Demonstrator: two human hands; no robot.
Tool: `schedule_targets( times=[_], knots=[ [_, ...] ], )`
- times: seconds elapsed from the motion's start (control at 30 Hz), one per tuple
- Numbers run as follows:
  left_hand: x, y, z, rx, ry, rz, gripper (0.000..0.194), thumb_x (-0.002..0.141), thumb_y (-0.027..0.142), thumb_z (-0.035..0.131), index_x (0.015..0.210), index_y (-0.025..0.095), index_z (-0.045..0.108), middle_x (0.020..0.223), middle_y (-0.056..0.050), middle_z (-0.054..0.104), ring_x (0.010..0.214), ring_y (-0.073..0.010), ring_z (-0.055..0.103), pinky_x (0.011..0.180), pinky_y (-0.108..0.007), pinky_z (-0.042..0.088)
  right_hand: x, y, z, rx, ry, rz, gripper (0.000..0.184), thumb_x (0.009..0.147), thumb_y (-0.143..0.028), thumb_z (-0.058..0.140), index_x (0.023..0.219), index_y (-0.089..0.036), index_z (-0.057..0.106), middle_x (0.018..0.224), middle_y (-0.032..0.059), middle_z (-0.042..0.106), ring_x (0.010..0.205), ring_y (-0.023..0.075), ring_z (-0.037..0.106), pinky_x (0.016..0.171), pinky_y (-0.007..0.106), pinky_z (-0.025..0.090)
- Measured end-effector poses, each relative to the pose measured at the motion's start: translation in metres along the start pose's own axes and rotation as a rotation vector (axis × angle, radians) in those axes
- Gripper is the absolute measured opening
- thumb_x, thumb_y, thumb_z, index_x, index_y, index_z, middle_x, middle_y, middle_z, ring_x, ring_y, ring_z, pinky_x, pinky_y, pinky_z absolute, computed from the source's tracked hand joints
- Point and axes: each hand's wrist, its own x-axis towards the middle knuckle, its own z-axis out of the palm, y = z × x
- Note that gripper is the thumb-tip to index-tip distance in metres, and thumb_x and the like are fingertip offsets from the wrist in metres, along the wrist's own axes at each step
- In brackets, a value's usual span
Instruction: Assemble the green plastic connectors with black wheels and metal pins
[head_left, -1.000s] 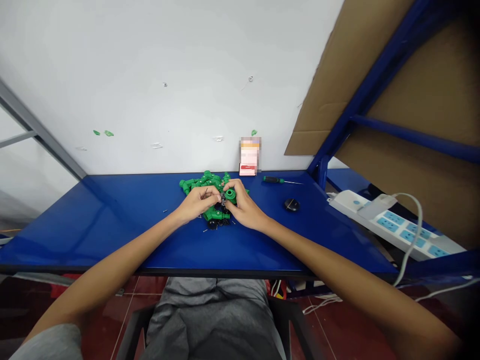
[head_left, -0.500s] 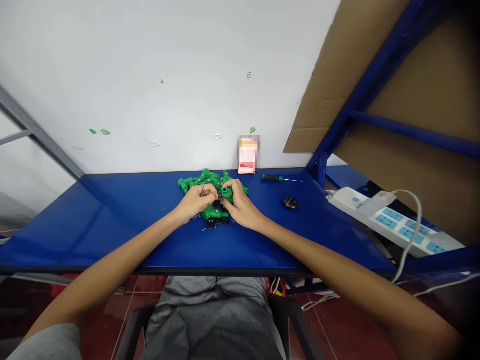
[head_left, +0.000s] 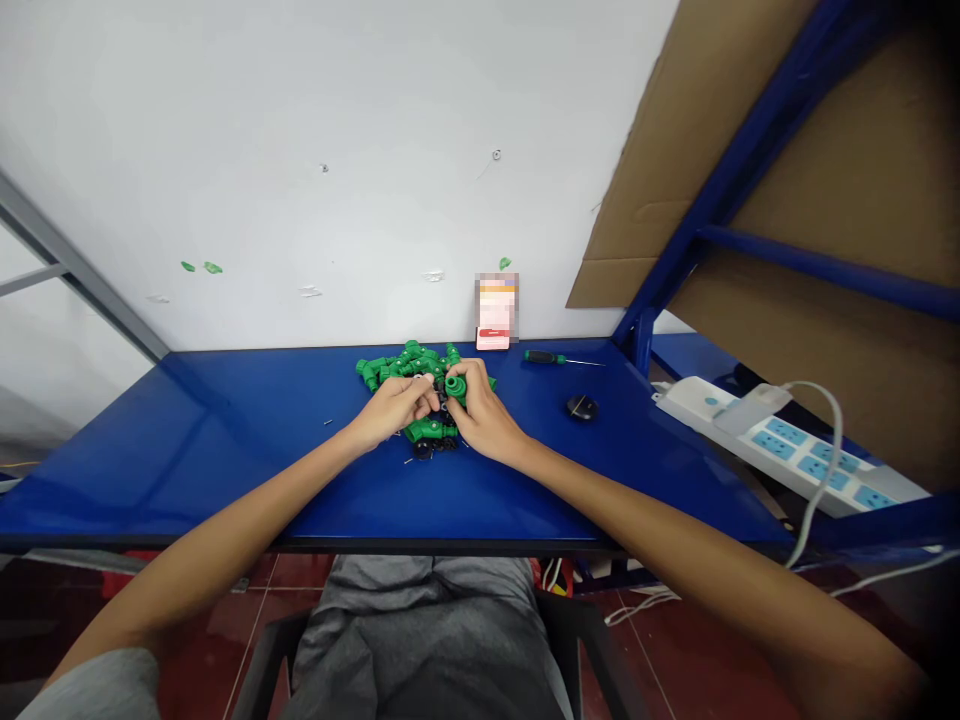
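My right hand (head_left: 486,412) is closed around a green plastic pipe fitting (head_left: 454,386), its round open end turned toward me. Close beside it on the left, the fingers of my left hand (head_left: 394,408) are pinched together at the fitting. What lies between those fingertips is too small to make out. Behind and under both hands is a heap of similar green fittings (head_left: 411,355). Another green piece (head_left: 429,430) shows below my hands, with small black parts (head_left: 422,451) in front of it.
On the blue table (head_left: 225,450) lie a screwdriver (head_left: 545,357), a round black object (head_left: 582,407) and a small screw (head_left: 328,422). An upright panel with a blurred picture (head_left: 496,310) leans on the wall. A white power strip (head_left: 795,445) stands at right.
My left fingers have shifted slightly up and left of the fitting, and their grip has changed. My right hand keeps its hold on the fitting.
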Motion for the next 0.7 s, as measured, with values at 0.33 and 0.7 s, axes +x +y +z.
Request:
schedule_targets(
  times=[0.33,0.7],
  knots=[
    [-0.0011,-0.0048,-0.0029,0.141,-0.032,0.204,0.025,0.098,0.042,0.06,0.089,0.019,0.056,0.075,0.002,0.06,0.055,-0.0083,0.039,0.056,-0.023,0.032,-0.0005,0.0008,-0.0002,-0.007,-0.006,0.003,0.029,0.093,-0.013,0.048,0.119,-0.025,0.042,0.122,0.0124,0.047,0.119,0.0282,0.055,0.105,0.049,0.049],
    [0.0001,-0.0017,-0.0086,0.498,0.129,0.253,0.027,0.1,0.036,0.05,0.081,0.019,0.058,0.068,0.002,0.057,0.06,-0.0136,0.048,0.062,-0.026,0.035,0.0033,0.0022,-0.0055,0.0,0.035,0.013,0.028,0.093,-0.012,0.047,0.117,-0.025,0.04,0.12,0.0114,0.046,0.121,0.028,0.055,0.107,0.05,0.048]
  ],
)
